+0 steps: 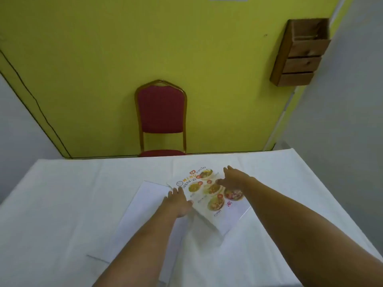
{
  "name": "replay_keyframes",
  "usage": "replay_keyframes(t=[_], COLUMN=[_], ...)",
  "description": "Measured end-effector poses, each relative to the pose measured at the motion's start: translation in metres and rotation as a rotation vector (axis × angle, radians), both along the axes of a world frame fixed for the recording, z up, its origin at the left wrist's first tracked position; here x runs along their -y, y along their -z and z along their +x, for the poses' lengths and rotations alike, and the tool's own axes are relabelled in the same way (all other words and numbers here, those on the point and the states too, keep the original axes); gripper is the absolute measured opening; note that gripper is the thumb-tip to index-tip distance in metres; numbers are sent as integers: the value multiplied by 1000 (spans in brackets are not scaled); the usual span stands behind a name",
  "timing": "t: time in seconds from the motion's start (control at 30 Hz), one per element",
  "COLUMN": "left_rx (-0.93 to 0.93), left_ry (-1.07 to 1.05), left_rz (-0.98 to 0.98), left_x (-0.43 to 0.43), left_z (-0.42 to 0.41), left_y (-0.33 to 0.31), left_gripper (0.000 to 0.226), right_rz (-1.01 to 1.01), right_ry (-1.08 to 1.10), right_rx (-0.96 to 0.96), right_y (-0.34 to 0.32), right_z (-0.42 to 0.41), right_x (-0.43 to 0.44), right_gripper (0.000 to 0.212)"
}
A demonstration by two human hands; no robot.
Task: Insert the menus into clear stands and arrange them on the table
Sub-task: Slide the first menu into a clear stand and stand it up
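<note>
A menu sheet [213,200] printed with food photos lies tilted near the middle of the white table [62,204], seemingly inside a clear stand [241,216] whose edges glint at its right side. My left hand [179,201] grips the menu's left edge, thumb on top. My right hand [232,179] rests on the menu's upper right part, fingers spread and pressing down. A plain white sheet or another stand [149,195] lies flat under and left of the menu. The view is blurred, so the stand's outline is hard to trace.
A red chair with a gold frame [161,117] stands at the table's far edge against a yellow wall. A wooden wall rack [300,54] hangs at the upper right. A thin clear edge [97,258] lies on the cloth at lower left.
</note>
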State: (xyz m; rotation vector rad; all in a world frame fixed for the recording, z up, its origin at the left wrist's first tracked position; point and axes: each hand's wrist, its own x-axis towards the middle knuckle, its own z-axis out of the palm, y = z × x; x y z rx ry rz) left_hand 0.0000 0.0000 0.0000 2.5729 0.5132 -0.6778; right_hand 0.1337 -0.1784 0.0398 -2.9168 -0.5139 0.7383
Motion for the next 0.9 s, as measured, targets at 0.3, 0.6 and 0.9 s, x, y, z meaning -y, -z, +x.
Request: replay_keyframes(t=[0.3, 0.6, 0.9], left_rx=[85, 315, 494], left_ry=[-419, -979, -706], left_rz=[-176, -636, -485], left_x=[61, 76, 69], left_z=[10, 20, 16], left_y=[22, 21, -4], left_gripper=[96, 76, 57], right_rz=[61, 11, 248], right_ry=[37, 102, 358], right_rx=[-88, -7, 99], right_y=[28, 28, 15], right_z=[29, 32, -1], right_x=[18, 11, 39], right_gripper=[82, 88, 90])
